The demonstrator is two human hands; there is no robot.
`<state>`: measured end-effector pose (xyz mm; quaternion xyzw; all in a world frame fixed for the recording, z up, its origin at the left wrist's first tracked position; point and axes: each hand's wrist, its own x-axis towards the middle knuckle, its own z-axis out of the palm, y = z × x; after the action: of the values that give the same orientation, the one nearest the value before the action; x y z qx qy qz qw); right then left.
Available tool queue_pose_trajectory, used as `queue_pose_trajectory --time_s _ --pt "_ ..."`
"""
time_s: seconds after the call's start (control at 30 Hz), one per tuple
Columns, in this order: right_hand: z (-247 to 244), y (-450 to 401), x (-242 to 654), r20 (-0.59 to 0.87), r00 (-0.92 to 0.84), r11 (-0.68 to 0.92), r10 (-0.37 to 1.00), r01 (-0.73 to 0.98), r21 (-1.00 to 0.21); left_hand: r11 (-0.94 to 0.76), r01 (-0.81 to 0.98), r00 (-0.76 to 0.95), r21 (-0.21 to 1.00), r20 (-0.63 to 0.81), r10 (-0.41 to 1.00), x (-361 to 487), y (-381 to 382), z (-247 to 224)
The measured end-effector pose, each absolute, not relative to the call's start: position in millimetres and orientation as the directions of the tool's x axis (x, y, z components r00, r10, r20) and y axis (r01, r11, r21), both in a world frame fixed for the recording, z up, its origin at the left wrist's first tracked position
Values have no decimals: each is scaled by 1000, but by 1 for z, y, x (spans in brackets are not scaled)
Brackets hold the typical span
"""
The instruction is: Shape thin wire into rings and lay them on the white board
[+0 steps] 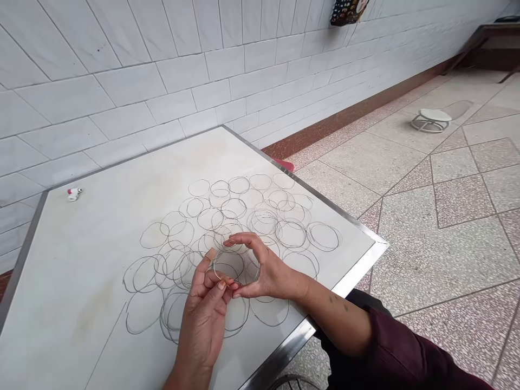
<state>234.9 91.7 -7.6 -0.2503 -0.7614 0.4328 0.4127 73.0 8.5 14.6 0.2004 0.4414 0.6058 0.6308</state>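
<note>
I have both hands up over the white table now, nearer its right-hand corner than its left. The left hand [207, 306] has thumb and fingers pinched on the lower arc of a thin wire ring [214, 264]. The right hand [262, 268] is curved in a wide C around the ring's other side, thumb well apart from the index finger; whether those tips bear on the wire, I cannot tell.

Beneath, loose rings [276, 233] crowd and overlap from the middle of the table [142, 168] toward its right edge. Metal trim [335, 210] lines the sides, faint brownish stains mark the top, and I spot small white-and-red pieces [75, 192] by the left corner. The far edge runs along a white tiled wall [179, 76], where a dark patterned bag [348, 13] hangs.

Out past the right edge I see speckled floor tiles [463, 200], a reddish-brown skirting [325, 120], a low white stool [434, 115] and a dark bench [481, 40] beyond.
</note>
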Motion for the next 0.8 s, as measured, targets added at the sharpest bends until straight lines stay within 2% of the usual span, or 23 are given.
queue_pose_trajectory --time_s 0.2,0.57,0.7,0.8 --pt "-10 92 234 390 -540 477 745 23 -879 199 -612 -84 765 -313 946 71 8 16" --pt "-12 93 235 372 -529 431 763 -13 -902 175 -588 -116 790 -297 948 68 9 6" --pt "-15 93 233 303 -559 306 772 -91 -948 92 -554 -222 827 -254 942 69 10 9" --pt "-16 92 233 204 -580 104 788 -201 -974 29 -550 -291 835 -224 930 69 11 12"
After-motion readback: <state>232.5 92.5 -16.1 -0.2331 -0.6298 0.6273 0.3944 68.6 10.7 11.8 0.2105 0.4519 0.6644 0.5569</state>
